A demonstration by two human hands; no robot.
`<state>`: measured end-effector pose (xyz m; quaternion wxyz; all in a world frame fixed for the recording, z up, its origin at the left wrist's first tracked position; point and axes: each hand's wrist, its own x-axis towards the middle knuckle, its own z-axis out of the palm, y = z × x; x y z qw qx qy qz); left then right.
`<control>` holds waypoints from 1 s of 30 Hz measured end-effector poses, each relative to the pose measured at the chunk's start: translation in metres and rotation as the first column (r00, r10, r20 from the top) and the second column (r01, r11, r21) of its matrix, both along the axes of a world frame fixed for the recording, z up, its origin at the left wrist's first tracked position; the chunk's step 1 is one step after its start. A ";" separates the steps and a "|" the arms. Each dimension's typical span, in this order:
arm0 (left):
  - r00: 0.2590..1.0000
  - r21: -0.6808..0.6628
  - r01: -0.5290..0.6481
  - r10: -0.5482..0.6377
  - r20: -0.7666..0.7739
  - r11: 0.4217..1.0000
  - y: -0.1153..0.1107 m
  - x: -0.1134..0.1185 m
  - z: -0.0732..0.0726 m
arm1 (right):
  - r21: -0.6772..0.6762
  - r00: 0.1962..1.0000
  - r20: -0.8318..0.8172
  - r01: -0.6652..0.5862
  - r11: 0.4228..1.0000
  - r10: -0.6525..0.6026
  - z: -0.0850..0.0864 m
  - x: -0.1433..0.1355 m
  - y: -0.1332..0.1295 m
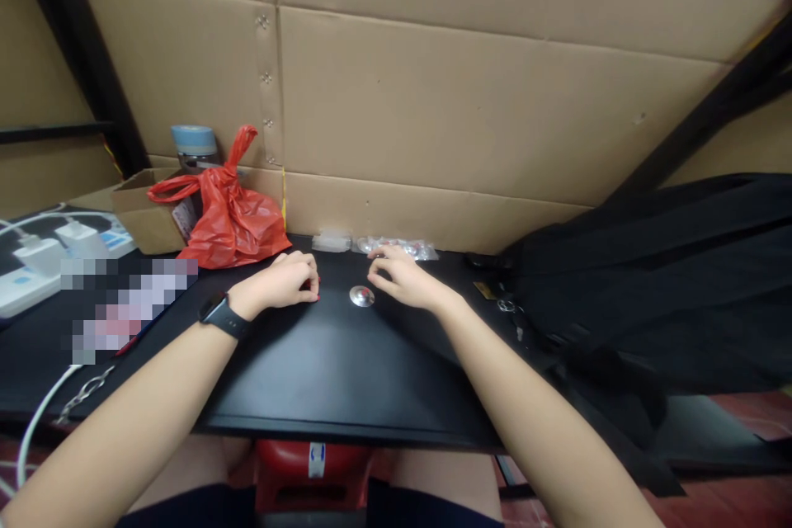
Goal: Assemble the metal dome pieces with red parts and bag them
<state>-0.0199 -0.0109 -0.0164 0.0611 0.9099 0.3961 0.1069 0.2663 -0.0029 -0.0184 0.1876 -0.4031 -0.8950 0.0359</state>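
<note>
Using the red plastic bag (238, 219) as landmark: tied at the top, sitting on the black tabletop (322, 384). Seeing one silver disc (362, 296) with a reddish centre, lying on the tabletop right of the bag and nearer the wearer — not visibly gripped. Got the left hand (289, 279) just right of the bag's near corner, with fingers curled in toward the thumb; can't tell whether anything is pinched inside. Wearing a dark watch (223, 316) on that wrist. Got the right hand (399, 272) farther right of the bag, near the disc, with fingers bent loosely and thumb close to index; can't tell if grasping anything. Partly covering a clear packet (424, 250) of shiny round pieces, also right of the bag. Seeing clear wrapping (332, 242) just right of the bag — nearer to it than the packet. Also noting a cardboard box (145, 223) left of the bag, a blue-lidded bottle (193, 140) behind it, and keys (508, 307) well to its right.
</note>
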 end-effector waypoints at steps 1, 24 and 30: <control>1.000 0.020 0.007 -0.006 -0.011 1.000 -0.001 0.002 -0.001 | -0.003 1.000 0.000 0.025 1.000 -0.025 -0.001 0.004 0.003; 0.874 0.051 -0.135 0.095 0.476 0.989 -0.010 0.020 0.007 | -0.122 0.981 -0.091 0.159 0.980 -0.170 0.003 0.033 0.017; 0.756 -0.083 -0.053 0.094 0.648 0.995 -0.008 0.031 -0.003 | -0.163 0.914 -0.406 -0.087 0.983 0.013 0.012 -0.007 -0.010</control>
